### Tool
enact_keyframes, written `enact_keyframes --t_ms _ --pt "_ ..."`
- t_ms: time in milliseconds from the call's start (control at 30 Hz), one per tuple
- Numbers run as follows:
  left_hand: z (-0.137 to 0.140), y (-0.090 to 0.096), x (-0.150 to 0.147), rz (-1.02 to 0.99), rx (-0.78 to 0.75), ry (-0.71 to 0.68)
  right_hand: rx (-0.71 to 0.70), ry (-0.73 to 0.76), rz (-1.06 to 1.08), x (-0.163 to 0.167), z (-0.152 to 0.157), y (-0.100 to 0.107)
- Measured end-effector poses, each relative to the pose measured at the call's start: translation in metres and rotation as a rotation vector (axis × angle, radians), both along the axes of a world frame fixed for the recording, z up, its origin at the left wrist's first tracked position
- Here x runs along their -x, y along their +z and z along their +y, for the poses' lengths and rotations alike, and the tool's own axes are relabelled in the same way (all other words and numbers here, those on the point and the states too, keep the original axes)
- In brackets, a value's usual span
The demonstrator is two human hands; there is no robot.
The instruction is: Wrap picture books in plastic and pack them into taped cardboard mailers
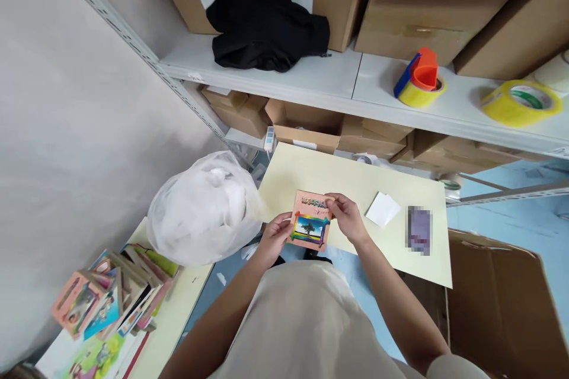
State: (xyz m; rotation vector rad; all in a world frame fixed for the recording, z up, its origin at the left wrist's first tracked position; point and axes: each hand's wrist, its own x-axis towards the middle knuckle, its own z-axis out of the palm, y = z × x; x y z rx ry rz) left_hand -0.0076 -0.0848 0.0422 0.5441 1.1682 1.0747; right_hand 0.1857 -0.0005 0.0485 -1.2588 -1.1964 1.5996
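Note:
A small pink book with a tree picture framed in rainbow colours on its cover is held between my two hands, over the near edge of the pale yellow table. My left hand grips its lower left side, thumb on the cover. At the upper right corner my right hand pinches it, with the thumb in front. The fingers behind the book are hidden. To the right of my right hand lie white paper slips and a blurred-out purple item.
A bulging clear plastic bag stands to the left, beside piled books on another table. Ahead, a metal shelf carries cardboard boxes, a black garment, a tape dispenser and a tape roll. An open carton sits at right.

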Motion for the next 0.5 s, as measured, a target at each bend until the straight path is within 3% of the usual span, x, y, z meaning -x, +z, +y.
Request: enact_keyframes --t_ms 200,500 --pt "0.005 -0.015 0.004 0.112 0.098 -0.098 0.104 -0.171 0.019 -0.008 0.005 0.0" --pt "0.028 -0.022 0.028 0.136 -0.026 -0.105 0.119 -0.387 -0.05 0.006 0.002 0.015"
